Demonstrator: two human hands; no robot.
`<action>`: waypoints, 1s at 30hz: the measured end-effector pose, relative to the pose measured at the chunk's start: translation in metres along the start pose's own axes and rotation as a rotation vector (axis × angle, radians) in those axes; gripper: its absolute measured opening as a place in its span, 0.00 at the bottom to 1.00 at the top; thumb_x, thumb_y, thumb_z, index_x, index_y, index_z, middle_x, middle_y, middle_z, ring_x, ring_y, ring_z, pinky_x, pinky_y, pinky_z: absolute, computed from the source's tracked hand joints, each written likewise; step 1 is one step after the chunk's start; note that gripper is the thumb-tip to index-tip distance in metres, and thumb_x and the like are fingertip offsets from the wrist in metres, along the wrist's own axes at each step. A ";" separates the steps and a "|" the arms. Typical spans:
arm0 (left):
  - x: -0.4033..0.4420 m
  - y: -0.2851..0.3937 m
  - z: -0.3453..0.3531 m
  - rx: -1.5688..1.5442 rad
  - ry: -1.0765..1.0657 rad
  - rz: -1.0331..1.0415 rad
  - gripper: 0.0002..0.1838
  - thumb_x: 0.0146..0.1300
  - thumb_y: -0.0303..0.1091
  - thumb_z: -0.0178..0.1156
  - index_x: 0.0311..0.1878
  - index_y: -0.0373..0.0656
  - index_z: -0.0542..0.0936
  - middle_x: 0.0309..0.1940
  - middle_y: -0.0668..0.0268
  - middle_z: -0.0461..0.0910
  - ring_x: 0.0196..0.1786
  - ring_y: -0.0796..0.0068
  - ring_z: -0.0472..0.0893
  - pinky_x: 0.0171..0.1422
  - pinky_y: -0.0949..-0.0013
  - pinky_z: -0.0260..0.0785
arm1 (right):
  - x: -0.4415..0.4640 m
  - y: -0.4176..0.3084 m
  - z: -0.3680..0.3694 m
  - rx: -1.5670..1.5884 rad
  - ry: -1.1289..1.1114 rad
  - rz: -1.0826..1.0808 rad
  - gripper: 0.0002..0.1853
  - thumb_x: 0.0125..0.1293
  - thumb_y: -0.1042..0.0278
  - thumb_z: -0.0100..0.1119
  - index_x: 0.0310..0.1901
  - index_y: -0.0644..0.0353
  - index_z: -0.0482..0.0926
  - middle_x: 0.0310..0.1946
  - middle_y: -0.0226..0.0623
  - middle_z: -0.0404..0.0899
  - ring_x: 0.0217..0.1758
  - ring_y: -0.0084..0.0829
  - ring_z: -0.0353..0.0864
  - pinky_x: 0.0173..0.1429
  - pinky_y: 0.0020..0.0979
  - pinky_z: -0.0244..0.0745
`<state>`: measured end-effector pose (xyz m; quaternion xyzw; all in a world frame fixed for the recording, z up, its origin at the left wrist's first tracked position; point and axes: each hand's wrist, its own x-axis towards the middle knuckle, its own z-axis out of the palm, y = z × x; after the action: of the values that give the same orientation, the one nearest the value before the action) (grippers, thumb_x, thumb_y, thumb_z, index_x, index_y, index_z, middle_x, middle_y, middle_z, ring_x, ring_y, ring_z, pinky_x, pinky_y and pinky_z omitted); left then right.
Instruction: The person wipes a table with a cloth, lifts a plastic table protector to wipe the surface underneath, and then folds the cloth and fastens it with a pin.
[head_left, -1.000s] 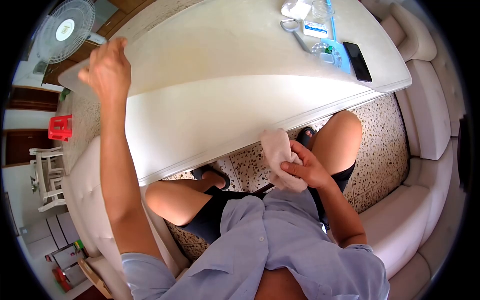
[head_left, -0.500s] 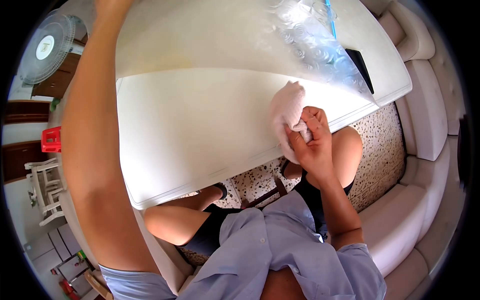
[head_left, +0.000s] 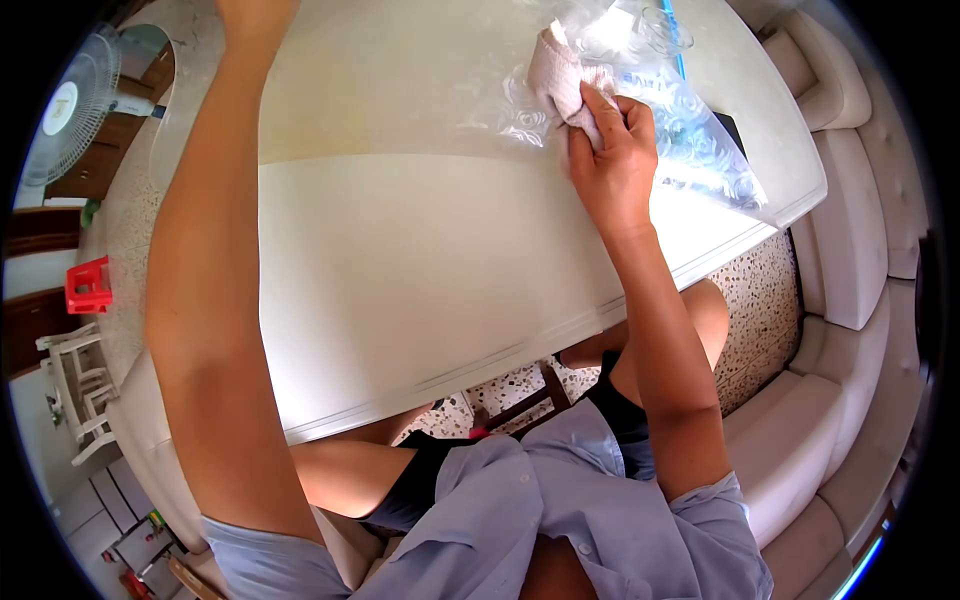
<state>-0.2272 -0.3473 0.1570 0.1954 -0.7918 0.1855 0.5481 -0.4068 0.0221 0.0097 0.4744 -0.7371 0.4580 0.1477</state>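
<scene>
My right hand (head_left: pixel 615 165) is closed on a bunched, pale pink cloth (head_left: pixel 555 75). The cloth touches the clear plastic sheet (head_left: pixel 690 150) with a rose-like pattern, which covers the far part of the white table (head_left: pixel 430 250). At the top left, my left arm stretches across the table. Only the base of my left hand (head_left: pixel 257 8) shows at the upper edge of the view, and its fingers are out of sight. Whether that hand holds the sheet, I cannot see.
Beyond the right hand lie a clear round glass-like object (head_left: pixel 668 32) and a blue strip (head_left: pixel 677 45). A dark flat object (head_left: pixel 733 130) is partly under the sheet. A sofa (head_left: pixel 850 220) curves along the right. A fan (head_left: pixel 68 105) and red stool (head_left: pixel 89 286) stand at left.
My right hand has moved away from the table's near edge, carrying the cloth up onto the plastic sheet. My left arm has shifted slightly to the right.
</scene>
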 end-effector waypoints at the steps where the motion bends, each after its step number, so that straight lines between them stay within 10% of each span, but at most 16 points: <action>1: -0.012 0.006 -0.006 -0.023 -0.044 -0.018 0.11 0.67 0.29 0.70 0.52 0.42 0.90 0.49 0.50 0.89 0.56 0.45 0.84 0.65 0.46 0.74 | 0.002 0.002 0.006 -0.005 0.003 0.012 0.24 0.62 0.77 0.72 0.62 0.56 0.90 0.54 0.50 0.82 0.51 0.45 0.86 0.56 0.41 0.87; 5: -0.082 0.022 -0.026 -0.044 -0.291 0.031 0.32 0.63 0.34 0.76 0.72 0.49 0.82 0.74 0.42 0.76 0.78 0.38 0.73 0.85 0.42 0.64 | 0.006 0.012 0.022 -0.039 0.015 0.041 0.22 0.64 0.75 0.71 0.61 0.56 0.90 0.53 0.51 0.83 0.53 0.48 0.86 0.56 0.42 0.86; 7: -0.107 0.053 -0.037 -0.046 -0.298 0.104 0.22 0.80 0.48 0.63 0.71 0.56 0.85 0.72 0.56 0.82 0.79 0.50 0.74 0.81 0.42 0.67 | 0.004 0.016 0.028 -0.065 0.032 0.030 0.21 0.65 0.74 0.71 0.60 0.57 0.91 0.53 0.51 0.82 0.56 0.50 0.84 0.59 0.43 0.85; 10: -0.161 0.083 -0.051 -0.013 -0.720 0.030 0.29 0.83 0.59 0.55 0.82 0.64 0.75 0.87 0.61 0.65 0.90 0.53 0.57 0.91 0.34 0.47 | 0.005 0.013 0.029 -0.248 0.114 -0.093 0.19 0.65 0.73 0.71 0.58 0.57 0.91 0.53 0.52 0.82 0.61 0.53 0.80 0.65 0.46 0.82; 16: -0.180 0.089 -0.028 0.073 -1.070 -0.122 0.33 0.87 0.68 0.34 0.88 0.74 0.65 0.92 0.73 0.53 0.92 0.59 0.53 0.94 0.38 0.38 | -0.009 -0.007 0.006 -0.316 -0.070 -0.045 0.19 0.65 0.74 0.69 0.59 0.61 0.90 0.56 0.49 0.84 0.63 0.54 0.79 0.67 0.48 0.80; 30: -0.214 0.061 -0.003 -0.028 -1.206 -0.171 0.30 0.89 0.54 0.40 0.90 0.69 0.60 0.93 0.78 0.51 0.93 0.65 0.48 0.96 0.42 0.37 | -0.013 -0.084 0.128 0.127 -0.404 -0.246 0.19 0.63 0.84 0.56 0.54 0.63 0.88 0.53 0.48 0.89 0.59 0.50 0.88 0.62 0.48 0.84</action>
<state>-0.1867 -0.2711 -0.0485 0.3215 -0.9466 -0.0131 0.0185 -0.3028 -0.0863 -0.0228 0.6510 -0.6580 0.3778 0.0219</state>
